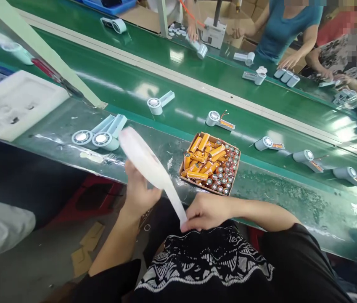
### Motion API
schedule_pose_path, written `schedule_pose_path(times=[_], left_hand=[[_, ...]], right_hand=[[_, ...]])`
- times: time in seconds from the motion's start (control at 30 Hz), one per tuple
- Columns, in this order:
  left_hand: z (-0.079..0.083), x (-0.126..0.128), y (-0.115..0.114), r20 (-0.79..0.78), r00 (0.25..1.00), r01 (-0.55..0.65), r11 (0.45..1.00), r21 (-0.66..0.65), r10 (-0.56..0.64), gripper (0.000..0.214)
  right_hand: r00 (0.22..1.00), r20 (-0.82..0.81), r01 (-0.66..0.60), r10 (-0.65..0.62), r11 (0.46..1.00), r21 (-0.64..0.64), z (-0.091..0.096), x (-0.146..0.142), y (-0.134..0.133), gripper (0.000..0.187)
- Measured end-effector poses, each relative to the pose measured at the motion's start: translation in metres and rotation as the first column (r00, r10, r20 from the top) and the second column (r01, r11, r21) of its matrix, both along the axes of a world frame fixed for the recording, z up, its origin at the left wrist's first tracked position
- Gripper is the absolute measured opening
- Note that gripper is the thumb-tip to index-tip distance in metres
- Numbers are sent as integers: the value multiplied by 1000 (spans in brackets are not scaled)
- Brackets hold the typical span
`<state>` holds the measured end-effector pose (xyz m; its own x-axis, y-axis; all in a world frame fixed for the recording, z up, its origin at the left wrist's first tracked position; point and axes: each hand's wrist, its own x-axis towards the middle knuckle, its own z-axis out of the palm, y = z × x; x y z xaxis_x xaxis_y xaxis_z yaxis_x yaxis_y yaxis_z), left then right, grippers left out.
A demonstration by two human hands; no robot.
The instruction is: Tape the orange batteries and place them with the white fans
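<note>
My left hand [138,191] grips a long white strip of tape or backing paper [146,162] in front of my chest, and the strip rises towards the belt. My right hand [205,212] pinches the strip's lower end between its fingers. Just past my hands, a shallow cardboard tray [194,177] holds several orange cylindrical battery cells with metal ends. To the left of the strip lie two pale blue handheld fan housings [99,136]. Further along the belt, several similar housings lie, some with wired orange cells, such as one [219,120].
A green conveyor belt [292,198] runs across in front of me, with a second belt [153,71] beyond it. A white moulded foam tray [14,103] lies at the left. Co-workers' hands [292,62] handle parts at the far side.
</note>
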<state>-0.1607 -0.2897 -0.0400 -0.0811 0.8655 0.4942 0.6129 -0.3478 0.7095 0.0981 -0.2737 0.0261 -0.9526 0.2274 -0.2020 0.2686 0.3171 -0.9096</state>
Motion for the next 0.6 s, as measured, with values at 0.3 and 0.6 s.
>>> schedule_pose_path(times=[0.3,0.6], left_hand=[[-11,4,-3,163,984,-44,986,-162,71,60],[-13,6,-19,-221,974,33,998,-59,-45,39]], right_hand=[[923,-70,305,-378,609,732,2,-1,84,29],[907,-164,411,-387,736,537,-18,3,108,19]])
